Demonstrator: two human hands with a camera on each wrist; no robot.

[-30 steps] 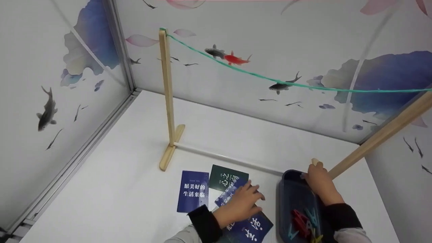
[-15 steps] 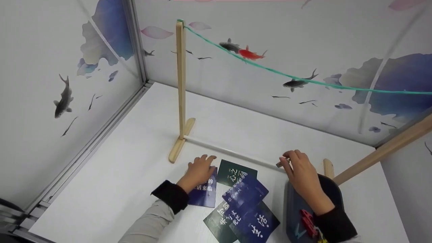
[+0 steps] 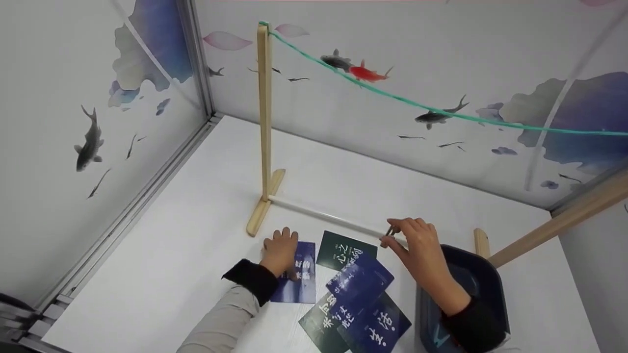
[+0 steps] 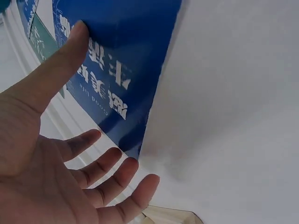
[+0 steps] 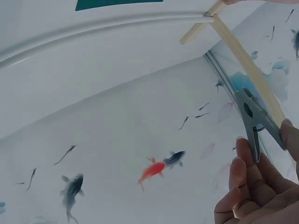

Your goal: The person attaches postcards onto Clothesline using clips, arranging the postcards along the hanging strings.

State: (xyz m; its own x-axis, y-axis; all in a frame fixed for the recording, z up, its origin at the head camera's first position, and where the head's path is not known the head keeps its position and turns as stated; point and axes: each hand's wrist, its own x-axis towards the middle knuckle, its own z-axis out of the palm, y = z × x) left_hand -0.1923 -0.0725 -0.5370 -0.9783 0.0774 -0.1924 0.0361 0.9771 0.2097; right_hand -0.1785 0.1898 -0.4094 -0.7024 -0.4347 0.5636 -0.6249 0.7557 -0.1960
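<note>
My left hand (image 3: 279, 252) lies over the left part of a blue card (image 3: 306, 284) with white lettering. In the left wrist view its thumb (image 4: 77, 42) is over the card's printed face, and the loosely bent fingers (image 4: 112, 158) are around its far edge. Between thumb and fingers, my right hand (image 3: 419, 250) pinches a grey clothespin (image 5: 270, 123), held above the table near the white crossbar. To the right of the blue card lie a dark green card (image 3: 338, 247) and an overlapping pile of blue and green cards (image 3: 360, 282).
A dark blue tray (image 3: 498, 294) with clothespins stands under my right forearm. Behind the cards is a wooden stand (image 3: 265, 113) with a white crossbar (image 3: 324, 215) and a sagging green cord (image 3: 392, 95) along its top. Printed walls enclose the table.
My left hand has moved left from the card pile onto the single blue card. The right hand has come out of the tray and moved left with the clothespin.
</note>
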